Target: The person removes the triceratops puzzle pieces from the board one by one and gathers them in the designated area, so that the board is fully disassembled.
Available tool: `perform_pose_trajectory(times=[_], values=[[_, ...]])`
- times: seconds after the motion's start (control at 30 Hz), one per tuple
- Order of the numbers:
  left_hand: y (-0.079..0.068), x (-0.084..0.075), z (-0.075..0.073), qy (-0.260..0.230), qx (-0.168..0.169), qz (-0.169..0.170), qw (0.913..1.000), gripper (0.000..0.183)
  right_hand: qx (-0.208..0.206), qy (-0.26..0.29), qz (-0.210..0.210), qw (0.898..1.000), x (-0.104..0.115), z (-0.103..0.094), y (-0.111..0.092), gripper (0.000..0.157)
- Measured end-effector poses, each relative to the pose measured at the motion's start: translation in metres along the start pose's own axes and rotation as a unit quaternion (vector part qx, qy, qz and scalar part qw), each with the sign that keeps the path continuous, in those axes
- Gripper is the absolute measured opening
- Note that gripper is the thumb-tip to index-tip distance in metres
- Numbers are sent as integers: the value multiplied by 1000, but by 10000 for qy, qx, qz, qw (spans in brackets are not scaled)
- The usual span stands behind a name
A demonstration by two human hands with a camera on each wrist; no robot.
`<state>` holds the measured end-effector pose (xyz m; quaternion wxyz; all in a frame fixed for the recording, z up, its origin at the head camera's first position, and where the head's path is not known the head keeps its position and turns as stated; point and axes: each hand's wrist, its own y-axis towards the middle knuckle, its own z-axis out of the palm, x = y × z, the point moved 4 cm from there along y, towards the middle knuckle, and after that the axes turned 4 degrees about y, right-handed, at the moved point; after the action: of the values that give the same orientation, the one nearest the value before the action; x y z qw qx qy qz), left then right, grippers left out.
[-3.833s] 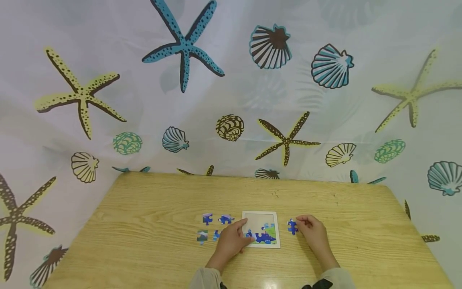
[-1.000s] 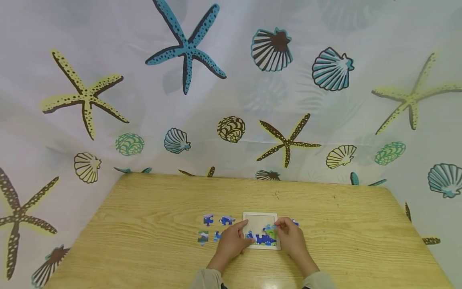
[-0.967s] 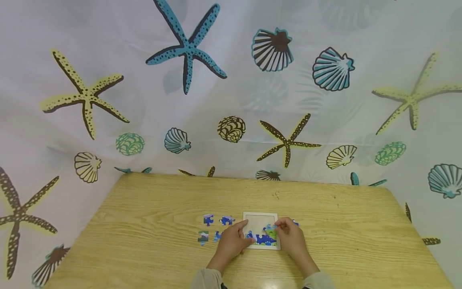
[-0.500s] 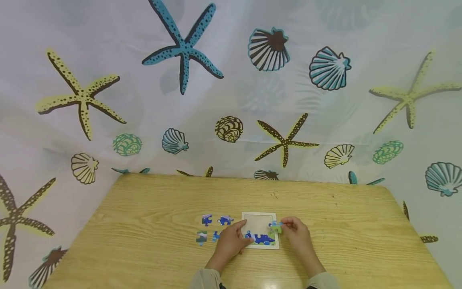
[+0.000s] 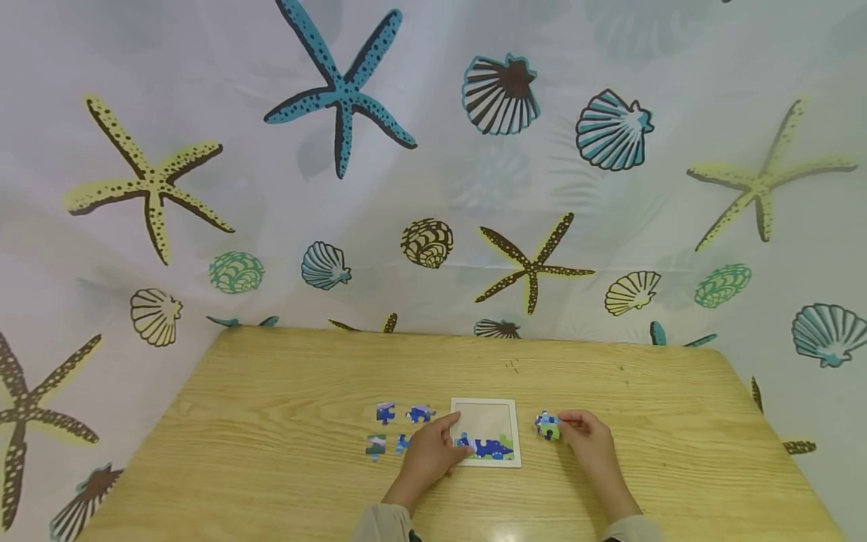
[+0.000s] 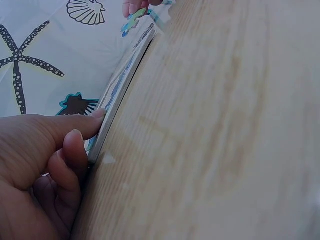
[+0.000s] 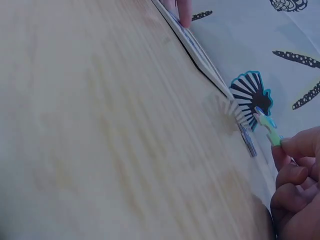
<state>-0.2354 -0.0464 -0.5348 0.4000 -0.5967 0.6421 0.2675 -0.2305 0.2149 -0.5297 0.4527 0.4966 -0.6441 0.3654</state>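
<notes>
My left hand (image 5: 430, 455) grips the left side of a white-rimmed puzzle frame (image 5: 518, 440), thumb on the near rim and index finger along the left edge. A row of joined purple-blue jigsaw pieces (image 5: 493, 449) lies along the frame's near side; the rest of its inside is bare. To the right of the frame, my right hand (image 5: 591, 444) pinches a green and light-blue jigsaw piece (image 7: 269, 129) between thumb and fingertips, raised off the table. Just beyond it in the right wrist view, a dark-blue jigsaw piece (image 7: 247, 140) lies on the wood, overlapped by the held one in the head view.
Left of the frame lie several loose jigsaw pieces: two dark-blue ones (image 5: 385, 412) in a back row, a green-grey piece (image 5: 375, 446) and a blue piece (image 5: 403, 443) partly behind my left hand. A shell-and-starfish curtain (image 5: 379, 211) hangs around the wooden table (image 5: 298, 391).
The right hand took the green and light-blue piece out of the frame's right side and carried it right, over the blue piece it set down there earlier. The left hand stayed put.
</notes>
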Motion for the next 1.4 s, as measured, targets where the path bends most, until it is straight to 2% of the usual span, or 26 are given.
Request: perform_pose_trajectory(times=[0.27, 0.47, 0.67, 1.0, 1.4], values=[[0, 3, 1, -19, 71, -37, 10000, 67, -72, -298, 275, 9992, -13, -24, 8, 19], [-1, 2, 1, -10, 74, -21, 10000, 66, -79, -488, 270, 9984, -16, -33, 12, 20], [-1, 1, 0, 0, 68, 35, 10000, 66, 26, -505, 285, 9983, -16, -34, 13, 20], [1, 0, 0, 92, -32, 28, 9999, 66, -62, -815, 110, 9966, -20, -31, 19, 17], [2, 3, 1, 120, -63, 59, 9999, 66, -127, -914, 181, 9956, -20, -32, 17, 19]])
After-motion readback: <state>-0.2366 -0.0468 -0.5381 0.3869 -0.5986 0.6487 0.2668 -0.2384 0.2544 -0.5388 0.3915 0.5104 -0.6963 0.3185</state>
